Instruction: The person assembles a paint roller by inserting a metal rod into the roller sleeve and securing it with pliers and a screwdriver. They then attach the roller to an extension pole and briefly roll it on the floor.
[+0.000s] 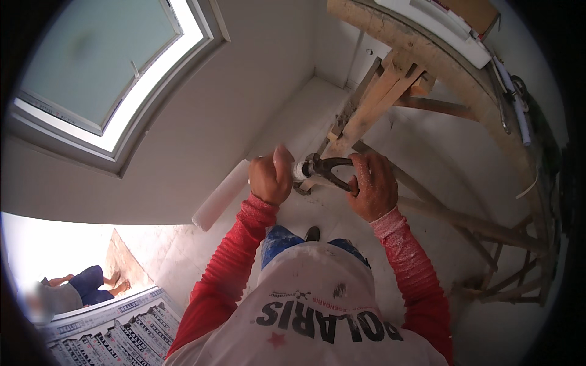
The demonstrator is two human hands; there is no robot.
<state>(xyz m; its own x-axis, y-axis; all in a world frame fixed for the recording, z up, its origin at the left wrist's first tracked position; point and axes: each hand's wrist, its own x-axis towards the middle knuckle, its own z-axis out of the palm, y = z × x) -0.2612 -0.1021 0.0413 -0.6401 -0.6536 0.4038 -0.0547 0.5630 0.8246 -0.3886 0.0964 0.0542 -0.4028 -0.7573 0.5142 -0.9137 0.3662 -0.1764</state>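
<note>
My left hand [272, 175] is closed around a long white tube [220, 196], which slants from the fist down to the left. A short whitish end [300, 170] sticks out of the fist on the right, against the head of a pair of dark metal pincers [332, 169]. My right hand [373, 185] grips the spread handles of these pincers. Both hands are at chest height in front of me, close together. Whether the jaws bite into the whitish end cannot be made out. White dust covers my right hand and cuff.
A rough wooden trestle platform [421, 46] with braces stands at the right, bearing a white container [448, 24] and a pale rod [516, 104]. A window [110, 64] is set in the left wall. At lower left, a person [85, 290] is near a printed board or box [122, 332].
</note>
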